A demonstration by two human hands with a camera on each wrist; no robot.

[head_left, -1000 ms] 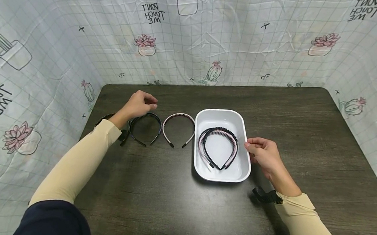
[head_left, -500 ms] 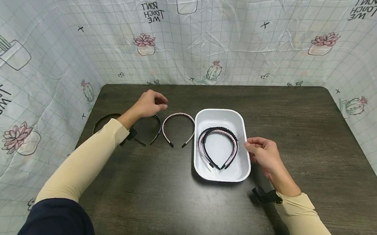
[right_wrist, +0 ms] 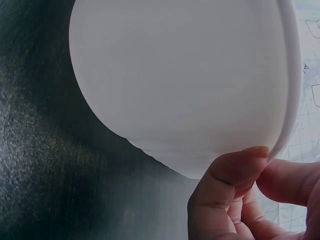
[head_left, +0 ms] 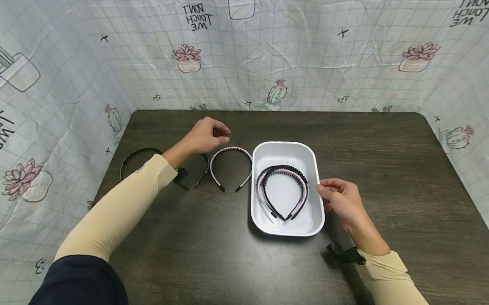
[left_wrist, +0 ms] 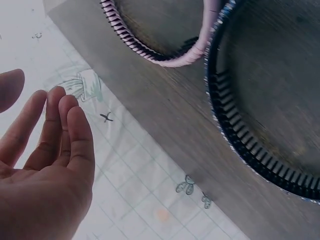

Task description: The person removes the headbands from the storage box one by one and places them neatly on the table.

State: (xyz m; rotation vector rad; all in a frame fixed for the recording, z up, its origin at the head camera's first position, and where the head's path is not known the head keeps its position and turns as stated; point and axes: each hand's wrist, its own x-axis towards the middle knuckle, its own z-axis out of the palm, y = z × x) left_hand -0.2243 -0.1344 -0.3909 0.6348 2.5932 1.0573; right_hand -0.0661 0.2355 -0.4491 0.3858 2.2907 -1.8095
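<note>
My left hand (head_left: pixel 207 135) hovers above the table with relaxed fingers, holding nothing. It is just up and left of a pink headband (head_left: pixel 233 148) with dark tips. Partly behind that wrist lies a dark, speckled headband (left_wrist: pixel 212 95), its inner teeth showing in the left wrist view. Another dark headband (head_left: pixel 143 148) lies farther left, partly covered by the forearm. My right hand (head_left: pixel 341 198) pinches the right rim of a white tray (head_left: pixel 287 153) between thumb and fingers. Inside the tray, a black headband (head_left: pixel 287 167) and a pink headband (head_left: pixel 259 188) overlap.
The dark wooden table (head_left: pixel 202 249) ends at the back against a patterned cloth (head_left: pixel 313 48), which also hangs along both sides. The tray stands right of the row of loose headbands. Black wrist straps (head_left: pixel 346 254) are on both arms.
My left hand has moved to the right, from above the speckled headband towards the pink one, uncovering more of the leftmost headband. The right hand and tray have stayed put.
</note>
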